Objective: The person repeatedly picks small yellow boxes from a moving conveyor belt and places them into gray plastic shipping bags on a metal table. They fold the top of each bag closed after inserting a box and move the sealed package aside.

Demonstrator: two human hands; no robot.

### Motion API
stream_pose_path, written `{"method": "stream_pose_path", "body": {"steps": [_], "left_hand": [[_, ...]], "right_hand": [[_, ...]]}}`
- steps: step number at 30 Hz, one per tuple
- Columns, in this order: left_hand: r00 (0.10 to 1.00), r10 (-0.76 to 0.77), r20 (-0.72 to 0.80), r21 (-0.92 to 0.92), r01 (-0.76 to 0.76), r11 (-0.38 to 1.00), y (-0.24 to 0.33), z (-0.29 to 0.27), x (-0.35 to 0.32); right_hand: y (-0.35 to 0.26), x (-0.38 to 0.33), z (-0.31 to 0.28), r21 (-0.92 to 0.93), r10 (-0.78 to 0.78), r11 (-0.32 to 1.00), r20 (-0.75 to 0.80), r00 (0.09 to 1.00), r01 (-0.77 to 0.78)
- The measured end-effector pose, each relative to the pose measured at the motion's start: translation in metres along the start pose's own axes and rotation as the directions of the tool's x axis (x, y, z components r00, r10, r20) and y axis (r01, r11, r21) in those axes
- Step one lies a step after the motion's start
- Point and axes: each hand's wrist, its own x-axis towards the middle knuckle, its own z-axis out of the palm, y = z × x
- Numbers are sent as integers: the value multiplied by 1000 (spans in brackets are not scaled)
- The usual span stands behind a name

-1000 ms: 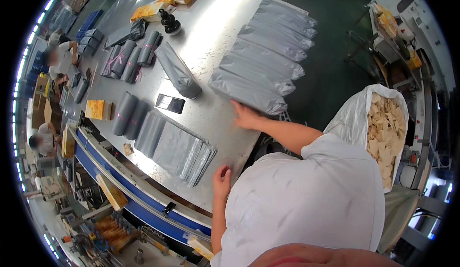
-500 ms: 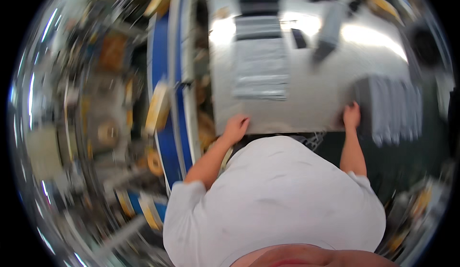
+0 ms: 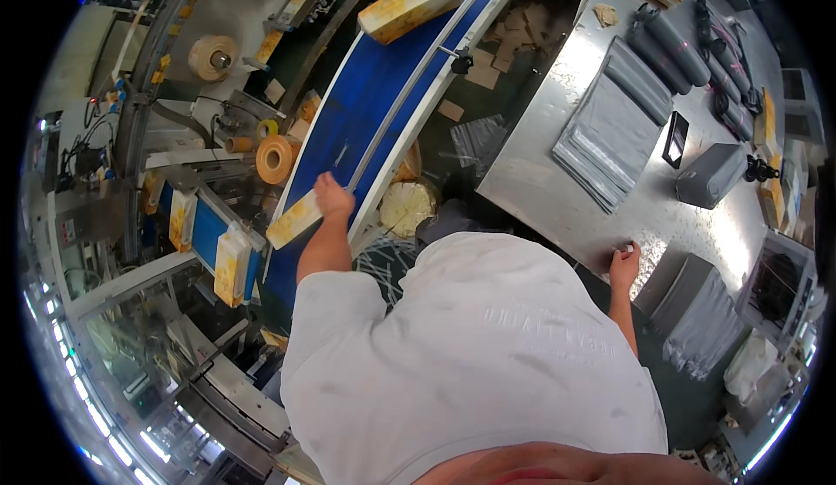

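My left hand (image 3: 333,196) reaches over the blue conveyor belt (image 3: 361,93), fingers stretched out. It is at the end of a long white and yellow-orange pack (image 3: 294,219) lying on the belt; whether it touches the pack I cannot tell. At the near edge of the metal table (image 3: 531,158), my right hand (image 3: 623,267) is closed, with a small pale spot at the fingertips that is too small to name. Farther up the table is a stack of flat grey plastic bags (image 3: 605,145). To the right of that hand sits a block of grey bags (image 3: 692,306).
Another yellow and white pack (image 3: 414,4) rides farther up the belt. Grey rolls (image 3: 666,45), a black phone-like device (image 3: 675,139) and a grey wrapped block (image 3: 711,176) lie on the table. Left of the belt are a tape roll (image 3: 277,159) and a short blue conveyor (image 3: 212,234) carrying packs.
My view has swung left, bringing the belt toward the middle. My left hand has left the table's near edge and now reaches over the belt. The right hand stays at the table edge.
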Motion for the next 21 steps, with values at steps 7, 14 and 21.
{"method": "stream_pose_path", "body": {"steps": [7, 14, 21], "left_hand": [[997, -15, 71, 138, 5, 990, -56, 6, 49], [940, 313, -133, 71, -306, 949, 36, -57, 114], [600, 632, -492, -507, -787, 352, 254, -248, 46]], "right_hand": [[-39, -41, 9, -79, 33, 997, 96, 995, -26], [-82, -44, -13, 17, -76, 997, 210, 975, 74], [-141, -31, -22, 384, -313, 875, -17, 950, 295]]}}
